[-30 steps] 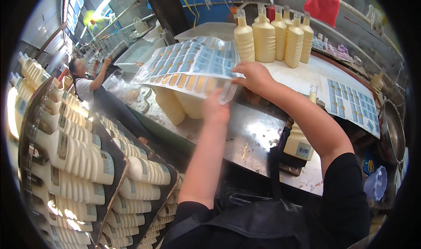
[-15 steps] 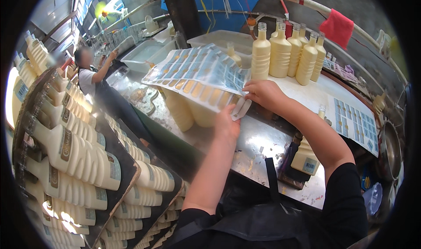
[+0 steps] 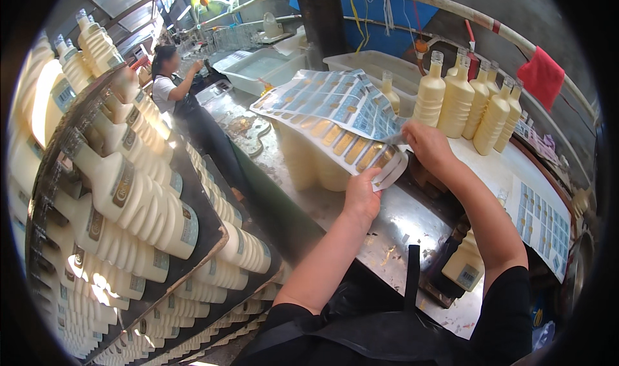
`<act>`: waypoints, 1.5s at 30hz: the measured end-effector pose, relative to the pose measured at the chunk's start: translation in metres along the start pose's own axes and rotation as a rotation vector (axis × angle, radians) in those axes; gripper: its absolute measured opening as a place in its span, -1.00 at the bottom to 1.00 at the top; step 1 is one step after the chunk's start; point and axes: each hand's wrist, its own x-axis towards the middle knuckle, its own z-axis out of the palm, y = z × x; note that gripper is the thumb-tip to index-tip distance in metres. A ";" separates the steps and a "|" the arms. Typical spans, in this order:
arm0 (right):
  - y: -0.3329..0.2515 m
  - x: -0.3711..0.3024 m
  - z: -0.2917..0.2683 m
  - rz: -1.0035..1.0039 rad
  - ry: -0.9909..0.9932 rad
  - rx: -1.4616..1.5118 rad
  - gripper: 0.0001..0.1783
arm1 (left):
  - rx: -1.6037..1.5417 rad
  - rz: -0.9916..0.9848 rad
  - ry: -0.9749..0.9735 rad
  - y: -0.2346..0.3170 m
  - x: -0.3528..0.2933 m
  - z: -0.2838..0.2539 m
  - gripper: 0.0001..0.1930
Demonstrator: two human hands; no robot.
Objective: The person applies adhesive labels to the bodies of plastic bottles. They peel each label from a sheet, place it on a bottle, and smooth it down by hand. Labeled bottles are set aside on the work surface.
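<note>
Label sheets [image 3: 329, 103] shifted rightward in view, edge between pinched left fingers [image 3: 370, 178], likewise right fingers [image 3: 412, 132]

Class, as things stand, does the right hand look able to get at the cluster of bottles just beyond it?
Probably yes: nothing visible stands between the right hand and the nearest bottles. But it seems to be pinching the sheets, so it would likely have to let go first.

The label sheets [image 3: 335, 102] are gridded blue and gold, the bottles [image 3: 456, 108] cream, the cloth [image 3: 541, 77] red.
</note>
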 end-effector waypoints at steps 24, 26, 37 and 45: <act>-0.060 0.138 -0.086 -0.018 0.372 -0.466 -0.89 | -0.088 -0.023 -0.109 0.003 0.007 -0.036 -0.46; -0.068 0.135 -0.089 -0.054 0.347 -0.521 -0.88 | -0.029 -0.036 -0.103 0.001 -0.002 -0.045 -0.44; -0.113 0.132 -0.109 -0.210 0.340 -0.704 -0.82 | 0.681 0.679 -0.234 0.017 -0.065 0.032 -0.05; -0.143 0.126 -0.182 -0.132 0.427 -0.944 -0.81 | 0.939 1.102 -0.261 0.044 -0.025 0.121 0.19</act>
